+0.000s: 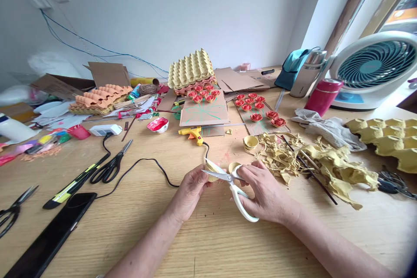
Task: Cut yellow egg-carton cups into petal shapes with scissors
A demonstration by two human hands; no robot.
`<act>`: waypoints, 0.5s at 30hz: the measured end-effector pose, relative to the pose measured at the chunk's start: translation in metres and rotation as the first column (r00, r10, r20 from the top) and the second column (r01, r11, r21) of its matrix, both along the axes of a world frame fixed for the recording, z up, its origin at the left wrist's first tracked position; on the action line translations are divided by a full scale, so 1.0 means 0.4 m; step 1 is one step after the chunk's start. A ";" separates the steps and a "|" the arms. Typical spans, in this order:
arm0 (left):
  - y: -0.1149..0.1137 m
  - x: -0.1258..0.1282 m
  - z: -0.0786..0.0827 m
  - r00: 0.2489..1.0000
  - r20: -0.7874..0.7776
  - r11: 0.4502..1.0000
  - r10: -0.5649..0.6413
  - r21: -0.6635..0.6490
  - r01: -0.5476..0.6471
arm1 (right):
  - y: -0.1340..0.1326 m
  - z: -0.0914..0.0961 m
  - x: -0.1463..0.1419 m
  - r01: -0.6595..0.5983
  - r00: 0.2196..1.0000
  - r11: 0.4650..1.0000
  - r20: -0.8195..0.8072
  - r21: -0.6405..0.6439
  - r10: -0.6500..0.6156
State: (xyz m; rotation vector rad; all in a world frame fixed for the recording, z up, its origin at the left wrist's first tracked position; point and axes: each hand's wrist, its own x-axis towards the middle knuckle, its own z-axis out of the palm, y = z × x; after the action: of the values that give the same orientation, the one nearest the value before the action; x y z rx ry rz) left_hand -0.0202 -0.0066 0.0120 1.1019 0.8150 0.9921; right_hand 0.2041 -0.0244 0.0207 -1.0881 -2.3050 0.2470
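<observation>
White-handled scissors [230, 178] – blades parted, tips pointing left – overlap a small, curved, pale-yellow carton piece [213, 178].

No lettering, brand or number can be read. Close to the centre, just toward twelve o'clock, a cardboard sheet [202, 114] bears hand-drawn green lines that spread like rays; whether they stand for any sign cannot be told. At half past two, a steel flask [302, 81] carries a faint mark on its side, too small to make out. At nine o'clock, a small bowl [157, 125], red inside, has dark marks on its pale outer wall, too blurred to tell as pattern or writing.
</observation>
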 end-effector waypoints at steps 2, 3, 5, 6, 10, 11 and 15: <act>0.000 -0.003 -0.001 0.998 -0.058 0.999 0.034 0.037 -0.032 | 0.000 0.001 0.000 0.005 1.000 1.000 0.006 0.004 -0.005; 0.001 -0.004 -0.003 0.995 -0.082 0.997 0.048 0.058 -0.043 | 0.000 0.001 0.001 0.006 1.000 1.000 0.012 0.003 -0.006; 0.002 -0.007 -0.006 0.991 -0.112 0.993 0.074 0.102 -0.063 | 0.001 0.002 0.001 0.007 1.000 1.000 0.030 0.000 -0.007; 0.002 -0.008 -0.007 0.989 -0.118 0.990 0.084 0.123 -0.070 | 0.000 0.002 0.002 0.008 0.999 1.000 0.040 0.000 -0.008; 0.004 -0.011 -0.004 0.985 -0.137 0.982 0.104 0.169 -0.080 | -0.001 0.005 0.004 0.003 0.998 1.000 0.062 0.011 -0.004; 0.004 -0.010 -0.002 0.984 -0.142 0.982 0.104 0.171 -0.079 | -0.002 0.005 0.004 0.000 0.998 1.000 0.060 0.015 -0.001; 0.002 -0.008 0.008 0.985 -0.140 0.982 0.098 0.172 -0.074 | -0.002 0.006 0.005 -0.014 0.999 0.999 0.033 0.034 0.012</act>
State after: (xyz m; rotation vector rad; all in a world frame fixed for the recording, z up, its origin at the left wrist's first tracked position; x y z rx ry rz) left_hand -0.0232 -0.0059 0.0152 1.3042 0.9183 1.0752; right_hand 0.2060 -0.0253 0.0230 -1.0681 -2.3374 0.1956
